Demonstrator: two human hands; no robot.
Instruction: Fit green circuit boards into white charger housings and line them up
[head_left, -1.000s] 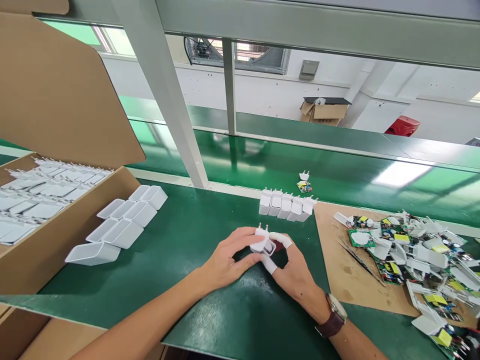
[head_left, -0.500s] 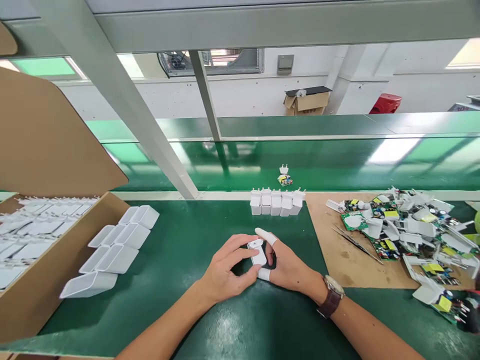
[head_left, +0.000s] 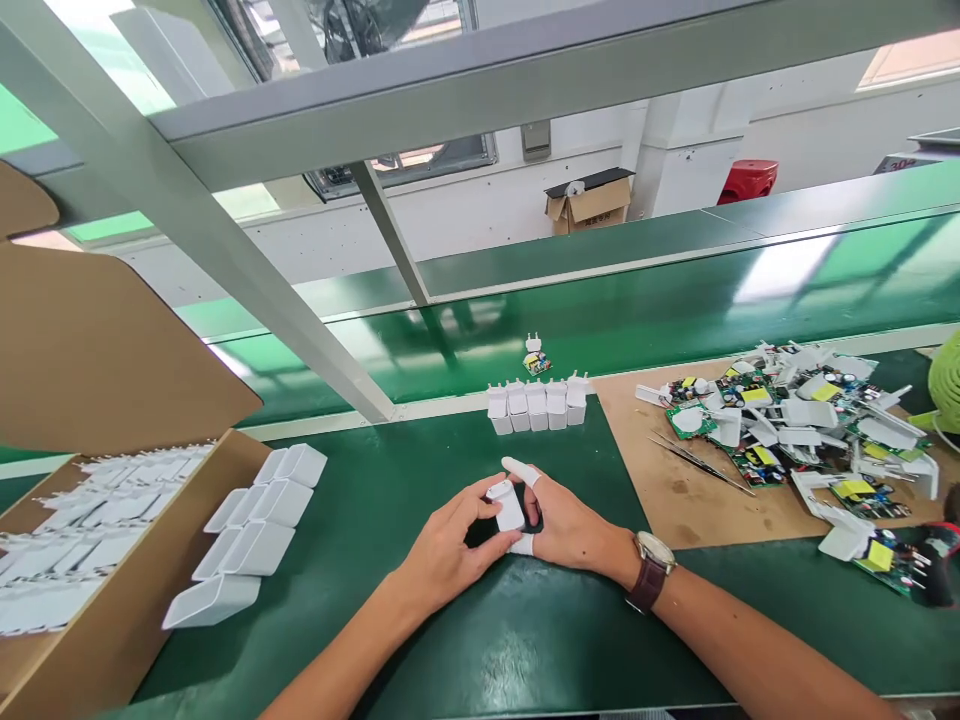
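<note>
A white plug charger casing (head_left: 508, 508) is held between my two hands, low over the green table. My left hand (head_left: 454, 538) pinches its left side with thumb and fingers. On the other side, my right hand (head_left: 568, 522) grips it, with white finger cots on the thumb and index finger. Part of the casing is hidden behind the fingers. Beyond my hands, several similar white chargers (head_left: 537, 408) stand in a row with their pins up. Behind that row lie a small circuit board (head_left: 537, 363) and a white pin piece (head_left: 533, 343).
To the left, a cardboard box (head_left: 161, 545) holds many white pin pieces, and several empty white shells (head_left: 259, 545) stand beside it. On the right, brown cardboard (head_left: 667, 510) carries tweezers (head_left: 701, 465) and a heap of circuit boards with white parts (head_left: 795, 415). Metal posts (head_left: 285, 310) rise behind.
My view has tilted and shifted. Both hands keep hold of the casing, which now looks slightly turned, with more of its smooth face showing.
</note>
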